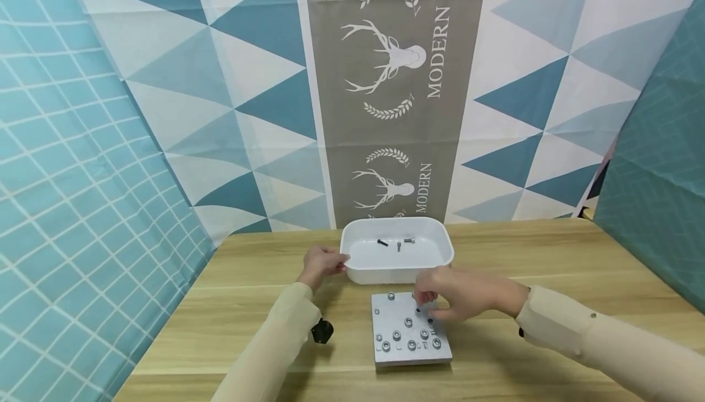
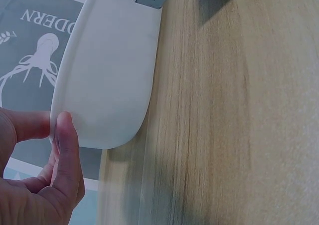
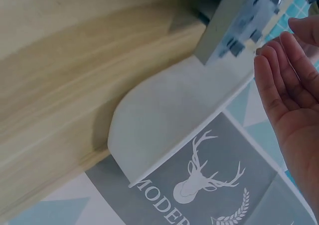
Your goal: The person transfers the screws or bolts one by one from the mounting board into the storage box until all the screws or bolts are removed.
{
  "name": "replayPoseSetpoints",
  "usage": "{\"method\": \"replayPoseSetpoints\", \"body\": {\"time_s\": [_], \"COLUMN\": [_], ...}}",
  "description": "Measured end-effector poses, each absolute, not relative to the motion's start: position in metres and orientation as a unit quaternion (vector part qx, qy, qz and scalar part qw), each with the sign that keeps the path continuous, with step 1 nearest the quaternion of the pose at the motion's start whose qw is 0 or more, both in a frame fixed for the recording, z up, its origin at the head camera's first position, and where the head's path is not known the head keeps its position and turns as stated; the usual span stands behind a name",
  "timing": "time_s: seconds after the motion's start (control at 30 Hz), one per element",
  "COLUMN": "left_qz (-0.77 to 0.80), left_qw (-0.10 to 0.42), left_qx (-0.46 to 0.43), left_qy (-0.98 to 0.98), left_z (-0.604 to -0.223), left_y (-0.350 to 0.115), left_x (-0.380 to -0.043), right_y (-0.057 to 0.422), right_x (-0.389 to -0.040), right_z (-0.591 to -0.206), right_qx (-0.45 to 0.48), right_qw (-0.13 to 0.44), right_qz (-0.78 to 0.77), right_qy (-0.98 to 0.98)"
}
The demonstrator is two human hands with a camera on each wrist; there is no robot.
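Note:
My left hand (image 1: 322,262) pinches the left rim of a white plastic tray (image 1: 396,275), thumb on one side and fingers on the other, as the left wrist view shows. Inside the tray lie a black screw (image 1: 382,243) and two silver screws (image 1: 409,240). A metal plate (image 1: 390,316) in front of the tray carries several socket-head screws (image 1: 408,322), standing in its holes. Over the plate's right half hovers my right hand (image 1: 462,294). Its fingers (image 3: 294,80) are loosely bent, the thumb is apart from them, and nothing shows between them. The hand hides the plate's upper right corner.
Both the tray and the plate stand on a wooden table (image 1: 264,267). A patterned cloth (image 1: 264,84) hangs behind the table's far edge, with blue cloth at the left and green at the right. A small black device (image 1: 322,331) sits at my left wrist.

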State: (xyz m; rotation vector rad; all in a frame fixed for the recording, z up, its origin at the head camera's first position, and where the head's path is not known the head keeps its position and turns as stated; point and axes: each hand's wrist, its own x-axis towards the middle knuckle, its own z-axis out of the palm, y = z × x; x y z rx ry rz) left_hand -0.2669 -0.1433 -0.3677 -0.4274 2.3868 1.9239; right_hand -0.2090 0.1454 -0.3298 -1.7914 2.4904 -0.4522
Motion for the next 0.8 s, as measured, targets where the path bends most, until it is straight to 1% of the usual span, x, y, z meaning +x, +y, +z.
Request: {"method": "replayPoseSetpoints", "body": {"time_s": [0.13,0.43,0.67,0.8], "left_qz": [0.620,0.616,0.613,0.611], "left_qw": [0.022,0.026,0.029,0.028], "left_qx": [-0.139,-0.136,-0.139,-0.140], "left_qy": [0.772,0.775,0.777,0.778], "left_z": [-0.369,-0.370,-0.370,-0.369], "left_y": [-0.143,-0.142,-0.142,-0.143], "left_x": [-0.267,-0.267,-0.267,-0.267], "right_y": [0.151,0.157,0.157,0.156], "right_x": [-0.198,-0.185,-0.179,-0.175], "right_z": [-0.334,-0.340,-0.342,-0.343], "right_qx": [-0.592,-0.586,-0.600,-0.603], "right_qw": [0.002,0.008,-0.012,-0.009], "right_qz": [-0.146,-0.156,-0.152,-0.152], "right_qy": [0.793,0.795,0.785,0.783]}}
